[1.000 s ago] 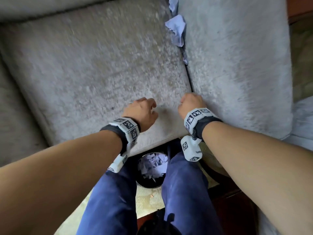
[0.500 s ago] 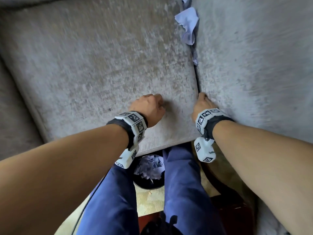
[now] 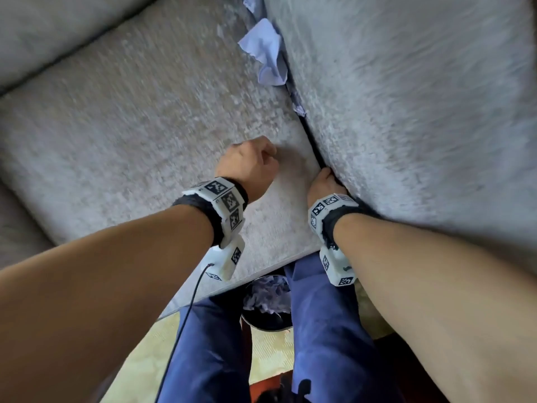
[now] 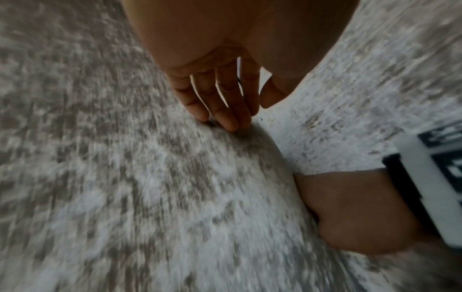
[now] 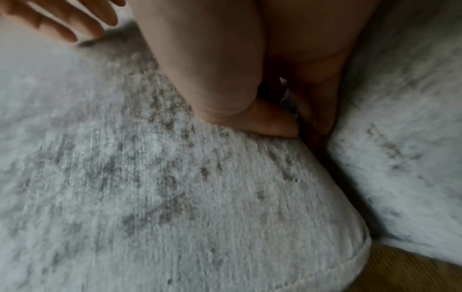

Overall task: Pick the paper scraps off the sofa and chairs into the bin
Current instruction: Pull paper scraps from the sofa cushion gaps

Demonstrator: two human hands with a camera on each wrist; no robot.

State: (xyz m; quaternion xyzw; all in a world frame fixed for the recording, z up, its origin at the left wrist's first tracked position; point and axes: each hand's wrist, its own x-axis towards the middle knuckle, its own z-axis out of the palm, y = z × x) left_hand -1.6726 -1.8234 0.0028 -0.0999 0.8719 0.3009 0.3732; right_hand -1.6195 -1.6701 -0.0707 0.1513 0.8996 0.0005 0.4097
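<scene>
Crumpled pale blue paper scraps (image 3: 266,55) lie in the seam between two grey sofa cushions, with a smaller scrap (image 3: 299,109) lower in the same seam. My left hand (image 3: 252,158) rests its straight fingertips (image 4: 225,120) on the left cushion (image 3: 130,135) and holds nothing. My right hand (image 3: 325,181) is pushed into the seam nearer the front edge. In the right wrist view its thumb (image 5: 270,122) lies against the fingers deep in the gap, and a sliver of something pale shows between them; whether it is held is hidden. The black bin (image 3: 267,317) stands between my legs, with scraps in it.
The right cushion (image 3: 421,126) rises beside the seam. The sofa back (image 3: 58,33) runs along the upper left. A thin black cable (image 3: 186,315) hangs from my left wrist. Below the sofa edge are my blue trouser legs (image 3: 325,330) and a pale mat (image 3: 139,367).
My right hand has gone from a fist above the cushion edge down into the seam. My left hand has stayed on the left cushion, and the view has tilted.
</scene>
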